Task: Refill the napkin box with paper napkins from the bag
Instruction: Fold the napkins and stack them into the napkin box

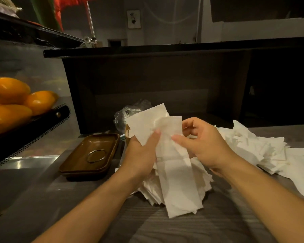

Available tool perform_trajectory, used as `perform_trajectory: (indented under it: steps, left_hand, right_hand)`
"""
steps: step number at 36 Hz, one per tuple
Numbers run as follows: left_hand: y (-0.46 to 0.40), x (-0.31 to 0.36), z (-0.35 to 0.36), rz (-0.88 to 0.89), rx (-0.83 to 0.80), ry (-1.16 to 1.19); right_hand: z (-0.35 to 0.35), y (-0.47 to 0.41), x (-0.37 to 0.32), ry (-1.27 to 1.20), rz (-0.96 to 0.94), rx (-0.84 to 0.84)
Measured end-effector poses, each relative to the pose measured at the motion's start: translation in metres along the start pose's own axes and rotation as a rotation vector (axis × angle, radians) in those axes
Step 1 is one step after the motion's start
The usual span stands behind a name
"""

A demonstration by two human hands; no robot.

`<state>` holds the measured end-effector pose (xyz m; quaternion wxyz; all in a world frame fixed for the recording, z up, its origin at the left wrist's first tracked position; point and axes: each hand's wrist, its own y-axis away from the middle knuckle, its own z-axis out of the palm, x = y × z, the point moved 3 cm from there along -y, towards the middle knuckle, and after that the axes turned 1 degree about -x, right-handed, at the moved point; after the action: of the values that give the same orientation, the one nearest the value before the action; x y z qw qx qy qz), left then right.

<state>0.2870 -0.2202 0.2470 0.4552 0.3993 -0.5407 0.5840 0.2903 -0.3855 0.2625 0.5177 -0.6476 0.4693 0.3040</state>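
Observation:
My left hand [142, 151] grips a bundle of white paper napkins [174, 172] from the left, thumb on top. My right hand [203, 145] pinches the right edge of the topmost napkin. The bundle hangs down over a messy stack of napkins [203, 181] on the counter. A clear plastic bag [125, 112] lies crumpled just behind the napkins. A sliver of a wooden napkin box [127, 133] shows behind my left hand, mostly hidden.
A loose heap of napkins [263, 151] spreads over the counter on the right. A brown tray [89, 155] holding a metal ring sits to the left. Orange fruits [12, 100] fill a black perforated rack at far left. A dark raised counter wall [156, 81] stands behind.

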Motion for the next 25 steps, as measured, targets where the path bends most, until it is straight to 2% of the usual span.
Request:
perform_trajectory:
  steps: [2, 7, 9, 11, 14, 17, 19, 21, 25]
  left_hand:
    - [0.001, 0.001, 0.001, -0.026, -0.023, 0.011]
    - [0.002, 0.002, -0.001, -0.089, -0.038, 0.02]
    - [0.001, 0.004, -0.002, -0.108, -0.006, 0.043]
    - [-0.001, 0.006, -0.004, -0.124, 0.054, 0.095]
    - [-0.006, 0.008, -0.009, -0.121, 0.14, 0.137]
    - [-0.008, 0.009, -0.011, -0.125, 0.188, 0.176]
    - [-0.008, 0.009, -0.012, -0.12, 0.212, 0.181]
    - [-0.01, 0.009, -0.015, -0.104, 0.236, 0.18]
    - [-0.009, 0.007, -0.017, -0.088, 0.269, 0.133]
  right_hand:
    - [-0.004, -0.001, -0.001, 0.009, -0.039, 0.059]
    - [-0.004, -0.002, 0.002, 0.034, -0.108, 0.032]
    - [-0.004, -0.003, 0.003, 0.041, -0.067, 0.074]
    - [-0.005, -0.003, 0.002, -0.062, 0.084, 0.072]
    - [-0.001, 0.004, -0.003, -0.287, 0.33, -0.178]
    - [0.008, 0.013, -0.008, -0.118, 0.372, -0.457]
    - [0.015, 0.016, -0.01, -0.022, 0.385, -0.555]
    - [0.017, 0.015, -0.01, -0.069, 0.412, -0.541]
    - [0.005, 0.011, -0.011, -0.273, 0.414, -0.378]
